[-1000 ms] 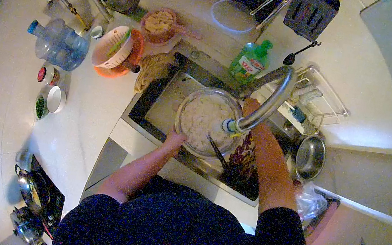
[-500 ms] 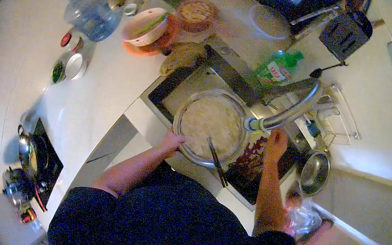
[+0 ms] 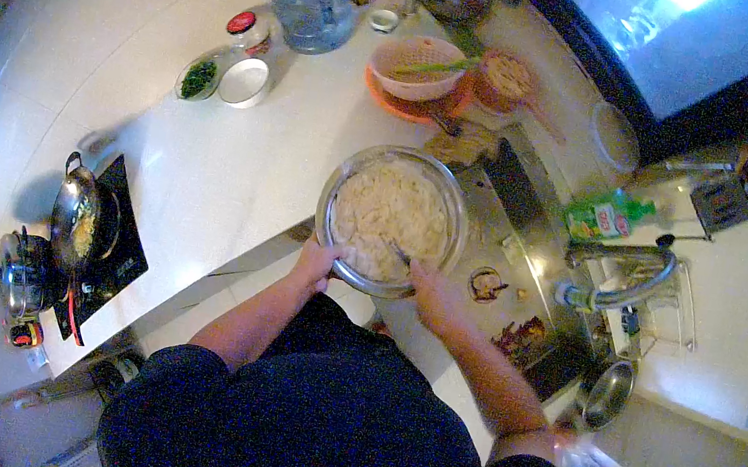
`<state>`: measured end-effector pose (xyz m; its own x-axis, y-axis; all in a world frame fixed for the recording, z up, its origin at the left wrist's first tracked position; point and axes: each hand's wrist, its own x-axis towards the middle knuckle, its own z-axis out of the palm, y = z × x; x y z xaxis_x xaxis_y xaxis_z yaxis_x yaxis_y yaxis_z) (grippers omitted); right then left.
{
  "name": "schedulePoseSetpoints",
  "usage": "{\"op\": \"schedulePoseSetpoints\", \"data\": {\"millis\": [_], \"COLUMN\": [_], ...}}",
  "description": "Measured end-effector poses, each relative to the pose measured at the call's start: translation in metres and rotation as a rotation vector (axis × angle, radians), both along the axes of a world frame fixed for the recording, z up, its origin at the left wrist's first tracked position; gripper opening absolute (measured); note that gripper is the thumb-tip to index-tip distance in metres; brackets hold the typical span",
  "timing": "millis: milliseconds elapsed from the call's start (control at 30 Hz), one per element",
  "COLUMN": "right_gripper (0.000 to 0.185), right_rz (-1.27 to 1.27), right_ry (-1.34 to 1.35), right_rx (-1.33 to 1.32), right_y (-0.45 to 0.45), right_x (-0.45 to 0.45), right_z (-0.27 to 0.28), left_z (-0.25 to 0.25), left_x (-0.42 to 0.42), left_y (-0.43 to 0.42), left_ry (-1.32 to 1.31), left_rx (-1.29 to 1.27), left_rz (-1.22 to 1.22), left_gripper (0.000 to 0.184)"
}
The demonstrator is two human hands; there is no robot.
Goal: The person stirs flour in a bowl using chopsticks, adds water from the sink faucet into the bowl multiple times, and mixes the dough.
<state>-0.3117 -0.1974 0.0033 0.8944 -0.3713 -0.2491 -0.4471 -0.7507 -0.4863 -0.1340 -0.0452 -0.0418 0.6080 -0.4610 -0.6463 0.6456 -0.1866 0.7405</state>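
Note:
A wide metal bowl (image 3: 461, 210) holds a pale, lumpy, doughy mixture (image 3: 390, 207). It is in front of my body, between the white counter and the sink. My left hand (image 3: 319, 262) is closed on the bowl's near-left rim. At the near-right rim, my right hand (image 3: 430, 294) is closed round the edge. A dark chopstick end (image 3: 398, 250) shows beside its fingers; whether those fingers also grip the chopsticks is hidden.
The sink (image 3: 505, 285) with its curved faucet (image 3: 619, 292) lies right, with dark red scraps inside. Ahead are a pink colander (image 3: 416, 72), a green bottle (image 3: 607, 219) and a water jug (image 3: 309, 0). A wok (image 3: 78, 216) sits on the cooktop at left.
The bowl has come out from under the faucet, away from the sink, toward the counter. My right hand has left the faucet area and taken hold of the bowl's rim. My view has turned left.

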Motion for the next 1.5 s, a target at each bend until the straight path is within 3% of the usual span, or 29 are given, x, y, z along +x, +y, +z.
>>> {"op": "schedulePoseSetpoints", "data": {"millis": [100,267,367,467,633,667,767,900,967,1000,1100,1200,1300,1367,1500], "right_gripper": [0.027,0.022,0.022,0.018,0.021,0.022,0.025,0.035,0.035,0.035,0.033,0.032,0.033,0.033,0.034], "right_rz": [0.117,0.391,0.485,0.401,0.341,0.368,0.462,0.579,0.565,0.550,0.151,-0.178,-0.415,-0.373,-0.494], "right_ry": [0.282,0.258,0.324,0.359,0.504,0.553,0.656,0.764,0.488,0.345,0.457,0.603,0.383,0.313,0.319], "right_rx": [0.100,-0.284,-0.440,-0.465,-0.520,-0.515,-0.369,-0.084,0.115,0.216,0.408,0.701,0.970,0.788,0.662], "right_y": [-0.004,-0.003,-0.010,-0.004,-0.009,-0.006,0.005,0.012,0.013,0.014,0.033,0.049,0.056,0.048,0.032], "right_x": [0.083,0.203,0.266,0.297,0.281,0.272,0.267,0.266,0.261,0.259,0.248,0.261,0.243,0.226,0.236], "right_z": [0.094,0.066,0.046,0.045,0.035,0.036,0.050,0.027,0.019,0.016,-0.011,0.005,-0.026,-0.048,-0.003], "left_z": [-0.018,-0.053,-0.010,-0.040,-0.073,-0.075,-0.065,-0.048,-0.051,-0.050,-0.046,-0.047,-0.045,-0.048,-0.057], "left_x": [0.054,0.145,0.175,0.205,0.217,0.218,0.230,0.235,0.236,0.237,0.238,0.248,0.258,0.259,0.260], "left_y": [0.022,0.053,0.052,0.058,0.055,0.053,0.045,0.032,0.034,0.035,0.034,0.032,0.035,0.037,0.038], "left_ry": [-0.038,-0.079,0.079,0.073,0.068,0.042,-0.417,-0.504,-0.548,-0.573,-0.648,-0.692,-0.705,-0.757,-0.789], "left_rx": [-0.035,-0.073,-0.027,-0.120,-0.152,-0.125,0.248,0.279,0.292,0.309,0.330,0.327,0.347,0.336,0.324], "left_rz": [0.028,0.077,0.085,0.040,0.194,0.227,0.141,0.157,0.125,0.112,0.047,-0.059,-0.144,-0.135,-0.115], "left_gripper": [0.056,0.056,0.057,0.060,0.057,0.056,0.043,0.034,0.032,0.032,0.031,0.031,0.033,0.033,0.034]}}
